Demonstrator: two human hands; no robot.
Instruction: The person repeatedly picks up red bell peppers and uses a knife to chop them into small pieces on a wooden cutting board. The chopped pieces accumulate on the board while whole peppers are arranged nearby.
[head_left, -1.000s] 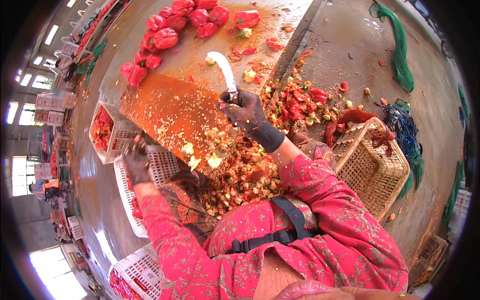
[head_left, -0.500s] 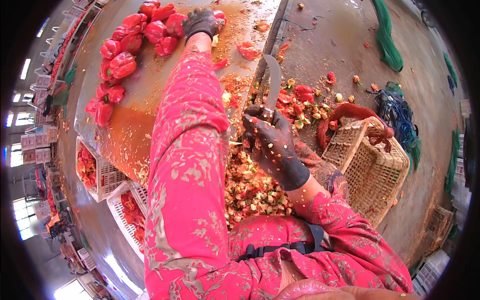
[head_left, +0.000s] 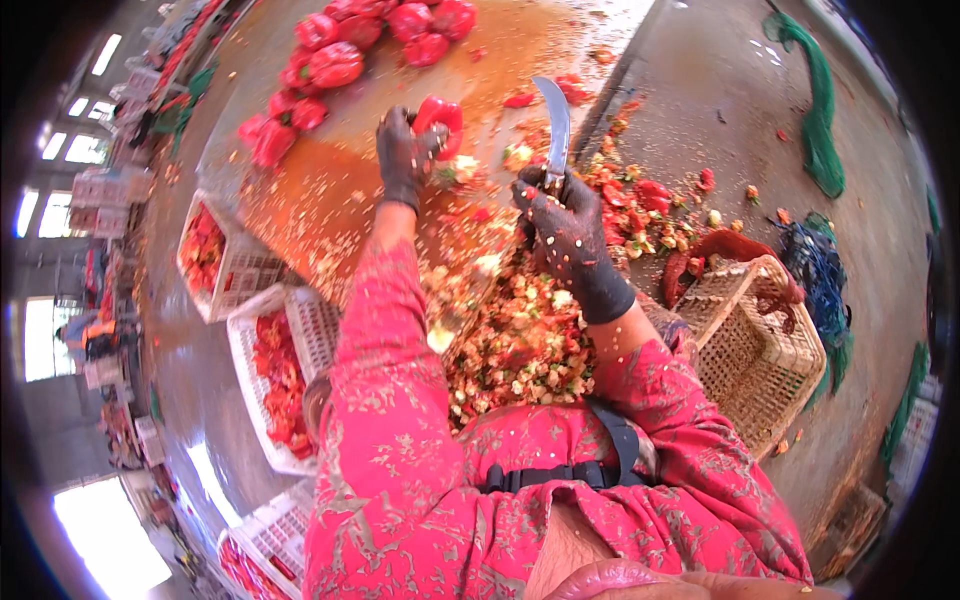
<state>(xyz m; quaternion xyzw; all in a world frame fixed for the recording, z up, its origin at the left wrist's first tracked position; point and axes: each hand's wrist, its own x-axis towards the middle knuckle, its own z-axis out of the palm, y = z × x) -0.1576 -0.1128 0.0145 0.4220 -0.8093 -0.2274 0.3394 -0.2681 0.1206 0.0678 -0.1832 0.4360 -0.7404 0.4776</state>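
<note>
In a dark glove, my left hand (head_left: 405, 160) is closed around a red bell pepper (head_left: 440, 122) above the table (head_left: 375, 95). My right hand (head_left: 572, 235), gloved too and spotted with seeds, grips a knife whose curved blade (head_left: 556, 122) points up and away from me. Whole red bell peppers (head_left: 336, 64) lie grouped on the far left of the table. Below and between my hands is a heap of pepper cores and seeds (head_left: 535, 345). Red pepper pieces (head_left: 573, 88) lie on the table beyond the blade.
White crates of red pepper pieces stand at the left: one by the table corner (head_left: 232, 285), another nearer (head_left: 262, 425), a third at the lower edge (head_left: 275, 530). At the right sits a beige basket (head_left: 735, 350), beside blue netting (head_left: 808, 270). Green netting (head_left: 820, 130) lies farther off.
My left hand has drawn back from the far group of peppers, bringing one bell pepper toward me. The knife stays in my right hand. The whole view has shifted somewhat.
</note>
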